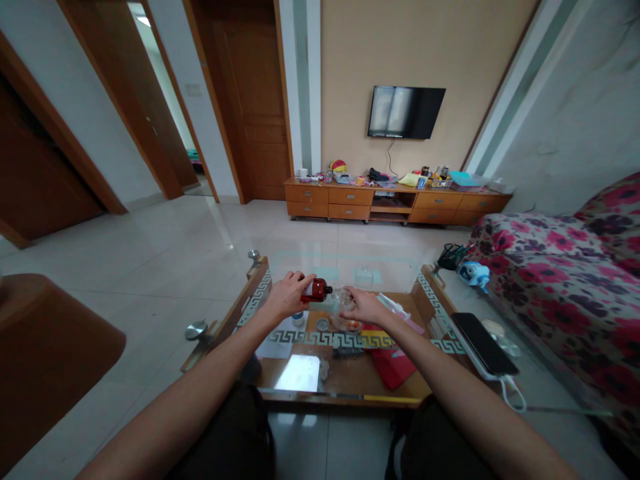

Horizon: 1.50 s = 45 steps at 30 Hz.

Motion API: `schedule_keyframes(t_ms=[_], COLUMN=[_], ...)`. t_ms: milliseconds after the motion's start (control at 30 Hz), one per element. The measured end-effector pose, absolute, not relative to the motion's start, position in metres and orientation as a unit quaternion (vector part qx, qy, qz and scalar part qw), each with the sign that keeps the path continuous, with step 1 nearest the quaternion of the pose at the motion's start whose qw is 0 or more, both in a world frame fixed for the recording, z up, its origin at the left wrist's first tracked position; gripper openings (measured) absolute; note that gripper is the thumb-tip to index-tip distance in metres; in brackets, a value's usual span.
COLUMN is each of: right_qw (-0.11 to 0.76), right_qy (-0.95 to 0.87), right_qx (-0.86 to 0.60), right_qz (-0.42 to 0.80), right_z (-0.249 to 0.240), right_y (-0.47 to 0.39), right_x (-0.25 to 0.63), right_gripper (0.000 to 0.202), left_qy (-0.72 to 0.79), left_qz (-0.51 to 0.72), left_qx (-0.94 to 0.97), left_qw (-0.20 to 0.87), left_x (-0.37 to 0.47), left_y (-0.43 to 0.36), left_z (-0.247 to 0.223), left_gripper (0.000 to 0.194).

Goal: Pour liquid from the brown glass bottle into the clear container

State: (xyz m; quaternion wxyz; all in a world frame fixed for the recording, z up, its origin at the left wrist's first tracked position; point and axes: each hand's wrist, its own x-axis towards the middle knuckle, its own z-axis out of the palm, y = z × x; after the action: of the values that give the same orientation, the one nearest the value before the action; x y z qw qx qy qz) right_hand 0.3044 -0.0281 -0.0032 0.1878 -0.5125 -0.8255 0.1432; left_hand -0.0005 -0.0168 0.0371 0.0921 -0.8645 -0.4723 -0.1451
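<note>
Soft even daylight, glare patch on glass table (300,373), wide-angle bending at edges

1. Two hands: left hand (289,295), right hand (364,305).
2. One brown bottle (316,290).
3. One clear glass container (345,301).
4. One glass coffee table (280,393).
5. One phone (484,343).
6. One wall television (405,112).
7. One floral sofa (560,267).

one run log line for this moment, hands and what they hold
left hand: holds brown bottle tipped sideways | right hand: on clear glass container | surface: glass coffee table | nearby: phone
</note>
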Motion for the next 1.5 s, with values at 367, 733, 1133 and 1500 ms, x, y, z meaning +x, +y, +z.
schedule_keyframes(t_ms=[367,733,1133,1500], right_qw=[0.190,0.195,0.195,0.184], right_qy=[-0.830,-0.832,-0.832,-0.831], right_qx=[-0.501,-0.495,-0.494,-0.499], right_qz=[0.153,0.157,0.160,0.161], right_z=[0.001,0.007,0.008,0.009], right_y=[-0.030,-0.034,-0.035,-0.035], right_x=[0.303,0.302,0.301,0.302], right_gripper=[0.077,0.073,0.073,0.076], left_qy=[-0.467,-0.470,-0.467,-0.468], left_qz=[-0.149,-0.152,-0.146,-0.149], left_qx=[-0.866,-0.864,-0.867,-0.866], left_qw=[0.096,0.096,0.094,0.099], left_x=[0.003,0.003,0.003,0.003], left_y=[-0.024,-0.026,-0.027,-0.025], left_z=[0.046,0.047,0.049,0.045], left_gripper=[0.069,0.067,0.064,0.074])
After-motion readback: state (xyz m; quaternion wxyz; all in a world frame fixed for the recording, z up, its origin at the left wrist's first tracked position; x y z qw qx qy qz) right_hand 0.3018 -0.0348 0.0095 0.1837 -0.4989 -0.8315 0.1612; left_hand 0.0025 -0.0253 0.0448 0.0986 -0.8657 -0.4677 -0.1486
